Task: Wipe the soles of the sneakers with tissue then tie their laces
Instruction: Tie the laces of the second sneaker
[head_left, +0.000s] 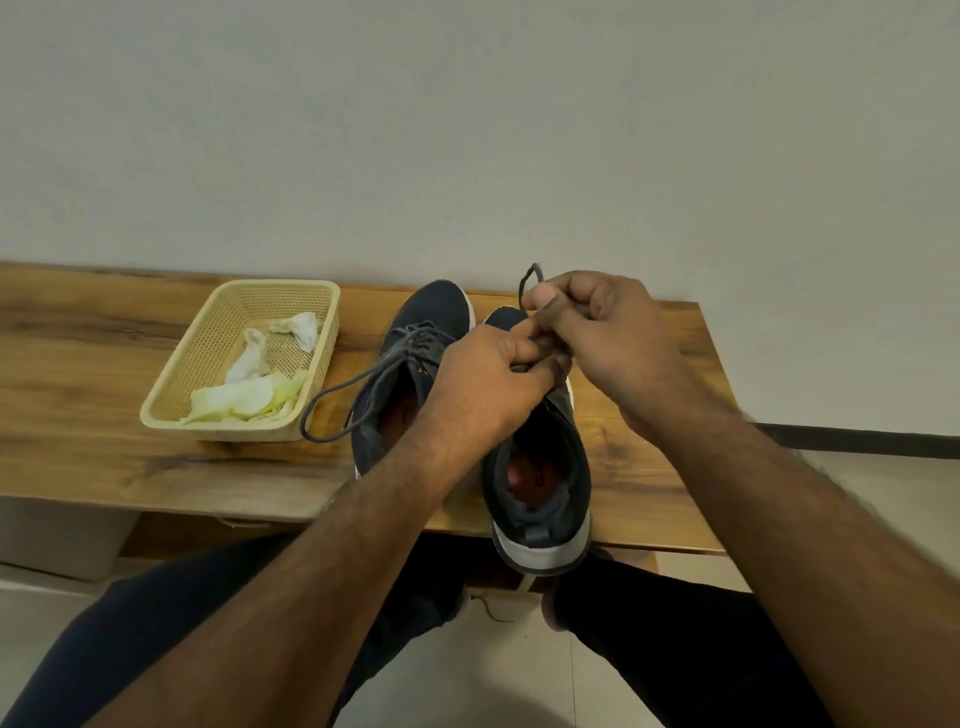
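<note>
Beside crumpled tissues (249, 358) in basket (171, 384), both hands pinching lace (524, 291).

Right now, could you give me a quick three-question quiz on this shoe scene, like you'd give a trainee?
1. True or false: the basket holds crumpled tissues.
2. Which sneaker's lace are both hands working on: A) left sneaker, B) right sneaker?
3. Fill in: the left sneaker's lace lies ____ on the bench.

Key
1. True.
2. B; the left hand and right hand pinch a lace loop above it.
3. Loose.
</note>
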